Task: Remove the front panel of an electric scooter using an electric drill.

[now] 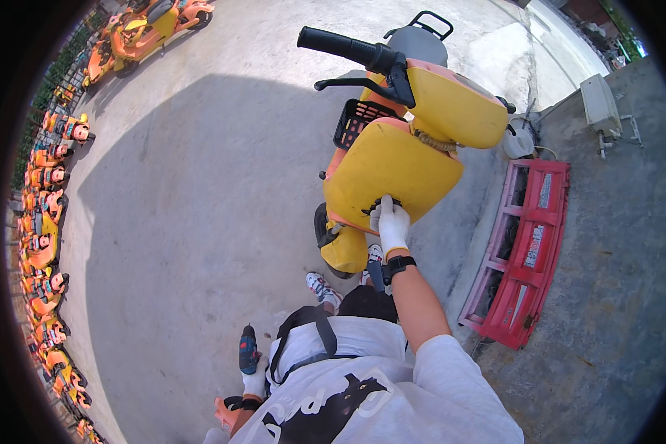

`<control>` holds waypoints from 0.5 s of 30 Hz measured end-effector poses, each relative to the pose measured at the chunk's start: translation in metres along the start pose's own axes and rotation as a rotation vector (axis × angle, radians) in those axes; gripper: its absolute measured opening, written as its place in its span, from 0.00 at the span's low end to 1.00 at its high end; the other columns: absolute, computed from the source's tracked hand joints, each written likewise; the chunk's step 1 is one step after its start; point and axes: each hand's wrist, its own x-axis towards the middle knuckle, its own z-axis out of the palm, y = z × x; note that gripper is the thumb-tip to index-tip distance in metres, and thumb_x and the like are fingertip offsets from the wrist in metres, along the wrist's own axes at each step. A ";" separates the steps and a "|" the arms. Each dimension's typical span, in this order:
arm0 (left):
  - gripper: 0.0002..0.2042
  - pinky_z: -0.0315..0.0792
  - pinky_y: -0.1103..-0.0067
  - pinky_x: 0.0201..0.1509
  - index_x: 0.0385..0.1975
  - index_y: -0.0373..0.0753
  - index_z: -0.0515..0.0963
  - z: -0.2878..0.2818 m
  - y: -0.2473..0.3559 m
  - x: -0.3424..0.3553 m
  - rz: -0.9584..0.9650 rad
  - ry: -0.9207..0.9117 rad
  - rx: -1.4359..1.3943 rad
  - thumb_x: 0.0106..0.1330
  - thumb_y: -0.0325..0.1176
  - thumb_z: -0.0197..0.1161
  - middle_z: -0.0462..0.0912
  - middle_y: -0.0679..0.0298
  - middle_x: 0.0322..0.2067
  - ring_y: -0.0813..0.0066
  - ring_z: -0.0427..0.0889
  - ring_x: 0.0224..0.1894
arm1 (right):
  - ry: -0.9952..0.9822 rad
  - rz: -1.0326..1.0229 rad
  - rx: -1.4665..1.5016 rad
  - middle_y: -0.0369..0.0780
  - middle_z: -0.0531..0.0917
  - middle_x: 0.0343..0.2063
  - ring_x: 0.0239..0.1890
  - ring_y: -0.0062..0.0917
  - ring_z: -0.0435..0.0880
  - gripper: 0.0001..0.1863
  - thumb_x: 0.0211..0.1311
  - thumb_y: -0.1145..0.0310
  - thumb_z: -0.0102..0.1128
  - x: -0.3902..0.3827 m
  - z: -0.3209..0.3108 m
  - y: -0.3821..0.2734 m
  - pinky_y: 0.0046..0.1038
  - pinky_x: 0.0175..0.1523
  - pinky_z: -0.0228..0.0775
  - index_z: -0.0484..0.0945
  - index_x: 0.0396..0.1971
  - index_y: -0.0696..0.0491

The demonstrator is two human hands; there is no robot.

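Note:
In front of me stands a yellow-and-orange electric scooter (388, 166), its handlebar grip (340, 46) and brake lever pointing left. My right hand (390, 222), in a white glove, is at the lower part of its yellow front panel. The fingers are drawn together on a small black part (397, 201) on that panel; they cover most of it, so its kind is unclear. Low at my left side, my left hand (256, 376), also gloved, is closed round the handle of a blue-and-black cordless drill (249, 351). The drill's tip points forward, away from the scooter.
A long red-and-pink cabinet-like unit (527, 255) lies on the concrete at right, beside a grey wall (614, 222) with a white box (599, 105). A white bucket (518, 143) stands behind it. Several orange-and-yellow scooters (46, 237) line the left edge; others (144, 37) stand far left.

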 end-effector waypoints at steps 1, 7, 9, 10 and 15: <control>0.14 0.76 0.74 0.46 0.45 0.37 0.78 -0.001 -0.001 0.000 -0.017 0.004 -0.013 0.59 0.28 0.69 0.80 0.66 0.37 0.73 0.80 0.39 | 0.006 -0.094 -0.292 0.40 0.85 0.24 0.28 0.32 0.85 0.26 0.70 0.44 0.55 -0.003 -0.002 -0.004 0.36 0.39 0.79 0.81 0.31 0.56; 0.15 0.76 0.75 0.46 0.47 0.37 0.78 -0.003 -0.005 0.002 -0.010 -0.003 0.002 0.60 0.28 0.69 0.80 0.65 0.38 0.73 0.80 0.40 | 0.204 -0.528 -1.152 0.50 0.87 0.35 0.39 0.45 0.87 0.23 0.66 0.47 0.55 -0.012 -0.008 -0.010 0.45 0.47 0.76 0.86 0.34 0.53; 0.16 0.76 0.75 0.46 0.47 0.37 0.78 -0.002 0.000 0.000 -0.013 -0.004 0.008 0.60 0.28 0.69 0.80 0.65 0.38 0.73 0.80 0.40 | 0.148 -0.466 -0.980 0.47 0.87 0.32 0.36 0.40 0.87 0.26 0.67 0.45 0.54 -0.017 -0.010 -0.006 0.43 0.45 0.77 0.85 0.37 0.56; 0.16 0.76 0.75 0.46 0.48 0.37 0.78 -0.002 0.002 -0.001 0.001 -0.004 0.019 0.60 0.28 0.69 0.80 0.65 0.38 0.73 0.80 0.40 | 0.089 -0.405 -0.806 0.44 0.87 0.28 0.33 0.36 0.87 0.29 0.68 0.43 0.53 -0.018 -0.010 -0.006 0.40 0.44 0.79 0.83 0.39 0.58; 0.14 0.75 0.75 0.44 0.47 0.37 0.77 0.008 0.024 0.001 -0.027 -0.079 -0.001 0.62 0.28 0.67 0.79 0.66 0.38 0.74 0.79 0.39 | -0.143 0.257 0.346 0.39 0.83 0.25 0.26 0.30 0.85 0.26 0.74 0.43 0.47 0.002 -0.004 -0.004 0.34 0.32 0.80 0.76 0.35 0.53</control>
